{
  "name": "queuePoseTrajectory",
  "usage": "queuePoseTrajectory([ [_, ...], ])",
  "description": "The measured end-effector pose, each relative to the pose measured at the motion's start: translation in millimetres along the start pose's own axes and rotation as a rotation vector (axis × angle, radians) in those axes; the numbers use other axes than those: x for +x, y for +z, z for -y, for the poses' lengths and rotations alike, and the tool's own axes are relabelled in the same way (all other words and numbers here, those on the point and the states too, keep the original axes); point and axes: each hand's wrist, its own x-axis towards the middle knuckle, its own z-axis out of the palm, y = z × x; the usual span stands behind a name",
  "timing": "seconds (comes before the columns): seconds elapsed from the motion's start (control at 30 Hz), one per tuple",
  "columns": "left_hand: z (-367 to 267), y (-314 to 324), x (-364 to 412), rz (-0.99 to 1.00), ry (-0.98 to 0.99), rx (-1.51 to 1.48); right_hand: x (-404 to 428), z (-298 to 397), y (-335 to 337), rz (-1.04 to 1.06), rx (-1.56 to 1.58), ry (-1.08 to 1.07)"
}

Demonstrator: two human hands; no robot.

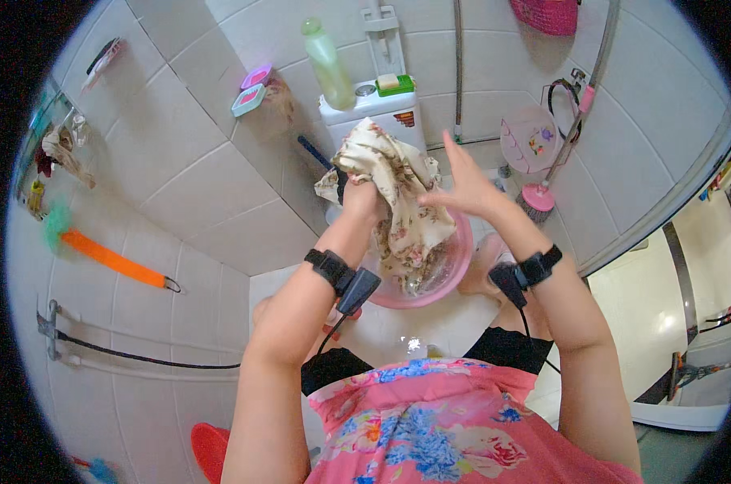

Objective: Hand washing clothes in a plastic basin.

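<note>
A cream cloth with a floral print (423, 224) hangs bunched from my left hand (360, 199), which grips it near its upper left part. Its lower end droops into a pink plastic basin (462, 257) on the floor, where some water shows. On the right, my right hand (465, 181) is raised beside the cloth with thumb and fingers spread. The thumb tip reaches the cloth's edge; whether it touches cannot be told. Most of the basin's far side is hidden behind the cloth and my hands.
Behind the basin stands a white toilet cistern (341, 118) bearing a green bottle (329, 69) and a green soap dish (395, 86). A pink broom (537, 199) leans at the right wall. An orange-handled brush (114, 257) hangs on the left tiles. A red plastic object (210, 451) sits lower left.
</note>
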Motion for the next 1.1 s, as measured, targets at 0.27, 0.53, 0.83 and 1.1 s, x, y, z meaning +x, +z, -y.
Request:
queuePoseTrajectory([
  [0.27, -26, 30, -21, -0.045, -0.138, 0.069, -51, -53, 80, 0.03, 0.016, 0.173],
  [0.53, -22, 46, -34, 0.003, -0.182, -0.198, -15, -26, 101, -0.128, 0.603, 0.065],
  [0.83, -5, -62, -65, -0.082, -0.37, -0.099, 0, -70, 135, -0.367, 0.698, 0.307],
  [1.1, -38, -71, -83, -0.192, -0.586, -0.361, -1, -43, 112, -0.339, 0.627, 0.331],
])
